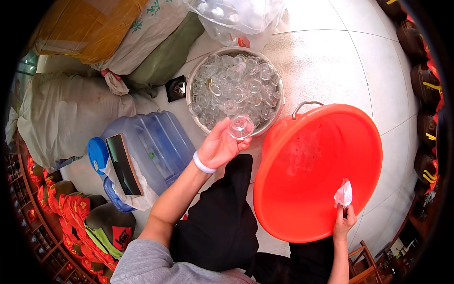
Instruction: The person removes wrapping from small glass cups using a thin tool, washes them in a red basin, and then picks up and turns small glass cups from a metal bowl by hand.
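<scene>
My left hand, with a white band round its wrist, grips a small clear glass cup with a rounded body. It is held up over the near rim of a metal basin heaped with similar small glass pieces. My right hand is closed round a short dark handle whose end carries a white cloth wad. That wad is in front of the inside of a large red plastic tub, which tilts towards me. Neither the wad's core nor the whole handle shows.
A blue water jug lies to the left, with a phone and white cloth on it. Stuffed sacks, a brown carton and a clear plastic bag stand beyond. Dark jars line the right edge.
</scene>
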Available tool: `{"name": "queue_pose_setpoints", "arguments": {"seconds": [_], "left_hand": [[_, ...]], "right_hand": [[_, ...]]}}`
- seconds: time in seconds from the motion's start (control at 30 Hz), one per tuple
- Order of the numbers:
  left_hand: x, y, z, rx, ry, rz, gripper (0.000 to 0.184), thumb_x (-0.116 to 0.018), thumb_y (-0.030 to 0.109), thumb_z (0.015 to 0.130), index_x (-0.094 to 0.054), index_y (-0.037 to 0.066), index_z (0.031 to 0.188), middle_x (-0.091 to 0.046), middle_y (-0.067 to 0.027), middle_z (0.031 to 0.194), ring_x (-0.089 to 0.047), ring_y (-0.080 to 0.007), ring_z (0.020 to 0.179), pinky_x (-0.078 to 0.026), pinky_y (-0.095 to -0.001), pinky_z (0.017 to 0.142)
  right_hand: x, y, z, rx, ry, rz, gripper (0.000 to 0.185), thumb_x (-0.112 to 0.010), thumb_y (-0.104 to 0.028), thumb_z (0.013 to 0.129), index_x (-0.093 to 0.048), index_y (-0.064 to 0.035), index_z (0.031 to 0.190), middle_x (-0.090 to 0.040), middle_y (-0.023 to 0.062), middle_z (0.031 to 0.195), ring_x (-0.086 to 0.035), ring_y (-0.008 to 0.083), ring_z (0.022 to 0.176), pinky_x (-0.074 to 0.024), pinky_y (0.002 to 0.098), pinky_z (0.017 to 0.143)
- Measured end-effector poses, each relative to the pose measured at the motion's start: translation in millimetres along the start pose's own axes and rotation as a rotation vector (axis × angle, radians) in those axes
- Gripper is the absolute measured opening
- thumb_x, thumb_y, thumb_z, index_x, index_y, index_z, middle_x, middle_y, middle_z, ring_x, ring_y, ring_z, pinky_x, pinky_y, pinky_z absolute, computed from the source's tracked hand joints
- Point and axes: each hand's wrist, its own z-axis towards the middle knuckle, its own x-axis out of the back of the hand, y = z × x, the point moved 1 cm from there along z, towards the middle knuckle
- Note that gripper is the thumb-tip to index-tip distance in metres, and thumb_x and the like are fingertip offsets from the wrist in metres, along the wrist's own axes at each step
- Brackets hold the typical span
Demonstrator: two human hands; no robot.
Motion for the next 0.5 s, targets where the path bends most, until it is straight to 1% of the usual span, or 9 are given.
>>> {"name": "queue_pose_setpoints", "arguments": {"seconds": [0.13,0.2,0.3,0.43,0.5], "left_hand": [[-4.6,3.0,-1.3,-0.022,-0.047,0.077,0.053,-0.053,0.039,0.089,-0.04,0.006,0.129,-0.054,-0.0118,0.11,-0.054,-0.0227,0.09,-0.045,-0.0336,0.077],[-7.3,4.6,-1.3,-0.075,-0.071,0.155,0.054,-0.055,0.036,0.088,-0.04,0.006,0.13,-0.054,-0.0126,0.111,-0.056,-0.0252,0.092,-0.046,-0.0351,0.079],[-9.3,5.8,-1.2,-0.081,-0.07,0.147,0.053,-0.056,0.033,0.087,-0.04,0.006,0.13,-0.054,-0.0132,0.111,-0.057,-0.0262,0.091,-0.047,-0.0363,0.08],[-5.8,3.9,-2.0,-0.073,-0.063,0.083,0.054,-0.057,0.032,0.086,-0.039,0.006,0.131,-0.055,-0.0132,0.11,-0.058,-0.0259,0.09,-0.048,-0.0359,0.079],[-1.2,2.5,-4.0,-0.101,0.063,0.109,0.048,-0.057,0.026,0.086,-0.043,0.004,0.127,-0.057,-0.0125,0.105,-0.06,-0.0248,0.086,-0.05,-0.0338,0.073]], "right_hand": [[-0.5,-2.5,1.0,0.0,0.003,0.005,0.003,-0.06,0.001,0.08,-0.059,0.0011,0.082,-0.059,0.0085,0.062,-0.052,0.0147,0.051,-0.0394,0.0267,0.049],[-0.3,-3.1,1.3,-0.005,-0.002,0.0,0.002,-0.061,0.001,0.081,-0.058,0.0011,0.082,-0.059,0.0085,0.062,-0.052,0.0146,0.051,-0.0391,0.0265,0.049],[-0.2,-3.8,1.6,-0.012,-0.008,-0.006,0.003,-0.061,0.0,0.082,-0.058,0.0011,0.081,-0.059,0.0084,0.062,-0.052,0.0144,0.05,-0.0388,0.0262,0.049],[0.3,-7.0,2.7,-0.017,-0.007,0.009,0.004,-0.061,-0.001,0.082,-0.058,0.001,0.08,-0.059,0.0081,0.062,-0.051,0.0142,0.05,-0.0382,0.0266,0.048],[0.4,-6.8,2.8,-0.013,-0.005,0.005,0.003,-0.061,-0.001,0.082,-0.058,0.001,0.08,-0.059,0.0082,0.061,-0.05,0.0142,0.05,-0.0382,0.0267,0.048]]}}
